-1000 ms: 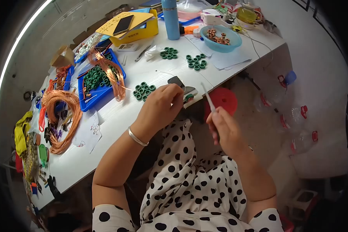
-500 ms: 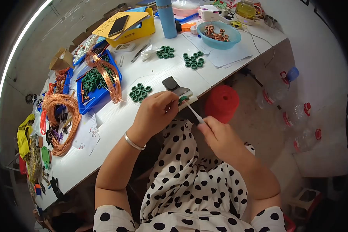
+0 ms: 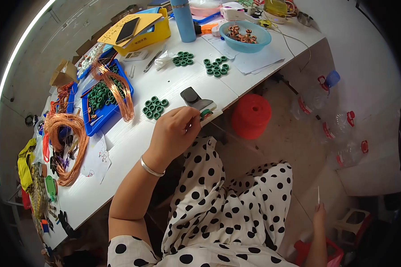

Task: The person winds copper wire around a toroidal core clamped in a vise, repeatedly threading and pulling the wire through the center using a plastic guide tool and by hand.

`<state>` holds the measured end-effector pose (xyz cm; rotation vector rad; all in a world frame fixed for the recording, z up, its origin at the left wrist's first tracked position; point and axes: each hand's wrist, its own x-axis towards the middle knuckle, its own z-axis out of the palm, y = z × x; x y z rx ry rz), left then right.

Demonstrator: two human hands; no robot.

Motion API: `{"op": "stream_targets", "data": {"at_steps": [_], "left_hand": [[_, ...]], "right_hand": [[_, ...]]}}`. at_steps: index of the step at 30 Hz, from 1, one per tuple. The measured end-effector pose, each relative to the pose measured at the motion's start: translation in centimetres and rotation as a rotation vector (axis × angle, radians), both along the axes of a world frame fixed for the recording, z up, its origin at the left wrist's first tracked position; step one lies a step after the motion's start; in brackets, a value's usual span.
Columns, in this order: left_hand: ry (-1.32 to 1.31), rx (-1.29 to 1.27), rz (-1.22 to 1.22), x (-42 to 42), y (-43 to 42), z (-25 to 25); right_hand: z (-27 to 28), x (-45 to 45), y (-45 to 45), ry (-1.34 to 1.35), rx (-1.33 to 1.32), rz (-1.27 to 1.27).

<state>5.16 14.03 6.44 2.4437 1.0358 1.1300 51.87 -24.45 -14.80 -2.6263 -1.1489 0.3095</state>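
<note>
Curling over the table point(image 3: 124, 153), the left hand point(image 3: 176, 128) partly hides a green ring point(image 3: 206, 114) at its two o'clock; whether it grips that ring, I cannot tell. Toward four o'clock in view, the right hand point(image 3: 319, 214) grips a slim white tool point(image 3: 318, 196) and covers its lower end.

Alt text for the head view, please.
Left hand beside a green ring at the edge of a white table; right hand, low to the side, holds a thin white tool. More green rings, copper wire and a bowl of copper-coloured pieces lie around.
</note>
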Motion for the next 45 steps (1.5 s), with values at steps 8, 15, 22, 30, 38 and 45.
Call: {"op": "stream_targets", "data": {"at_steps": [8, 15, 22, 30, 38, 45], "left_hand": [[0.02, -0.164, -0.047, -0.5, 0.5, 1.4], [0.163, -0.221, -0.082, -0.6, 1.7, 2.7], [0.201, -0.149, -0.229, -0.6, 3.5, 2.4], [0.584, 0.085, -0.407, -0.4, 5.6, 5.4], [0.703, 0.595, -0.677, 2.2, 7.2, 7.9], [1.011, 0.747, -0.837, 3.0, 8.0, 8.9]], "right_hand": [[11.9, -16.9, 15.8, 1.121, 0.005, 0.27], [15.6, -26.0, 26.8, 2.068, 0.133, 0.148], [16.0, -24.9, 28.8, 1.99, 0.636, -0.032], [21.5, -22.0, 35.5, 1.534, 0.814, 0.262], [25.8, -23.5, 42.7, 1.327, 0.552, 0.597], [25.4, -23.9, 44.5, 1.282, 0.42, 0.74]]}}
